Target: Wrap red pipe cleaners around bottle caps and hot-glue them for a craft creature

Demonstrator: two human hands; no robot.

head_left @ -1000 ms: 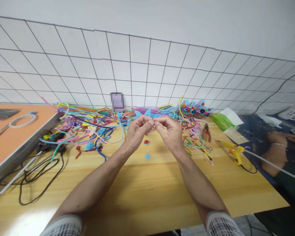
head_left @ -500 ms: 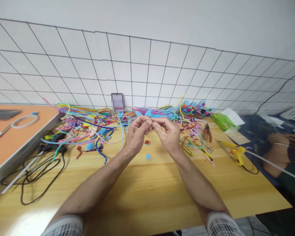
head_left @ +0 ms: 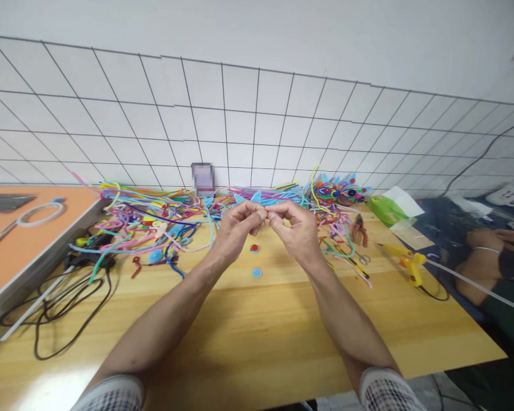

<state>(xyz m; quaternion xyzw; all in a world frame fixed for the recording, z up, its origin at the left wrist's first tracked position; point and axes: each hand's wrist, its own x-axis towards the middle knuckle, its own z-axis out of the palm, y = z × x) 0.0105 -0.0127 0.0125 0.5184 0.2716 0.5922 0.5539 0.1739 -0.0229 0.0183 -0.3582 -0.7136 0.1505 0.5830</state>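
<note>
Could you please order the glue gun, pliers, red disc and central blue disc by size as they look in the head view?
1. Glue gun
2. Pliers
3. Red disc and central blue disc: too alike to rank.

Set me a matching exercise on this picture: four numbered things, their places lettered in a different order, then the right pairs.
Things
1. Tiny red piece
2. Yellow plastic glue gun
3. Small round red-topped disc
4. Orange-handled metal pliers

Places
A. On the wooden table, between the right hand and the glue gun
B. Near the table's right edge
C. Pinched between the fingertips of the left hand and the right hand
D. On the table, just below both hands in the picture

Right pairs: 1-C, 2-B, 3-D, 4-A
</note>
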